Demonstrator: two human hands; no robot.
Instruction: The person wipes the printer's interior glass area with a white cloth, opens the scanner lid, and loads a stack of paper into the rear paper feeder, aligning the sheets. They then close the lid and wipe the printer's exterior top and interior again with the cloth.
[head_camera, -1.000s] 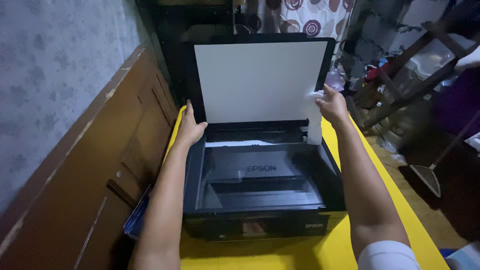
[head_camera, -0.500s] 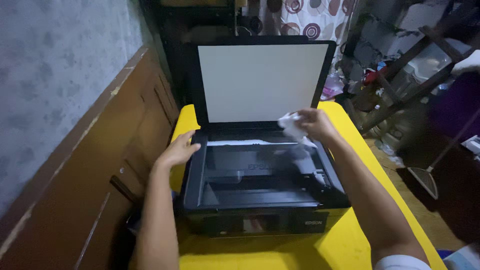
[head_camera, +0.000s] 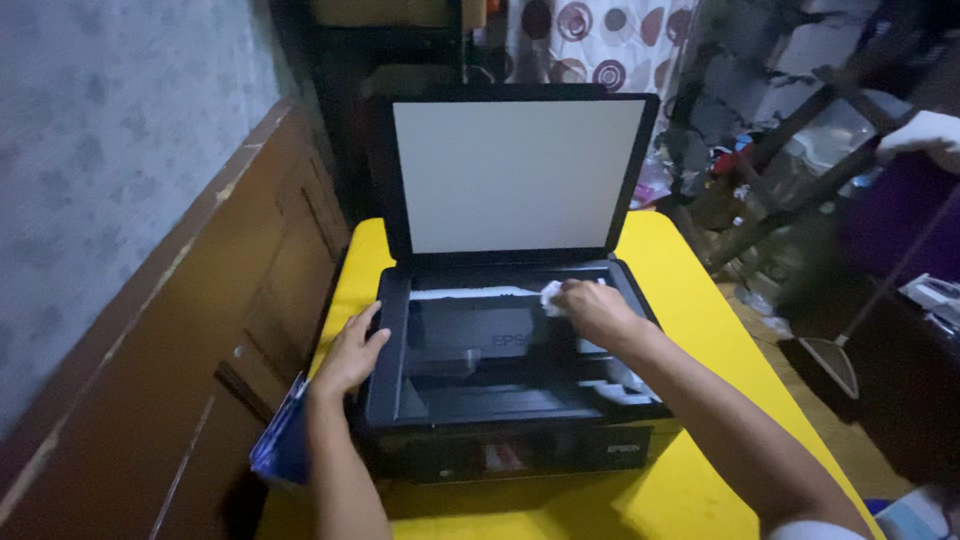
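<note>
right hand (head_camera: 590, 312): fingers curled tight round a white cloth (head_camera: 551, 296), pressed on the scanner glass (head_camera: 490, 345) | left hand (head_camera: 352, 350): fingers spread flat on the printer (head_camera: 520, 455) edge, probably steadying it; held nothing | lid (head_camera: 518, 175) stood up; yellow table (head_camera: 700, 330) underneath

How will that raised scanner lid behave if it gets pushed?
The scanner lid stands near upright on a rear hinge, so a forward push would probably swing it shut onto the glass. It looks thin, likely light. The right hand lies in its path.

Dim rm, grey patterned wall (head_camera: 90, 150), brown wood panel (head_camera: 200, 330), yellow table (head_camera: 700, 300), circle-print curtain (head_camera: 590, 45)
</note>
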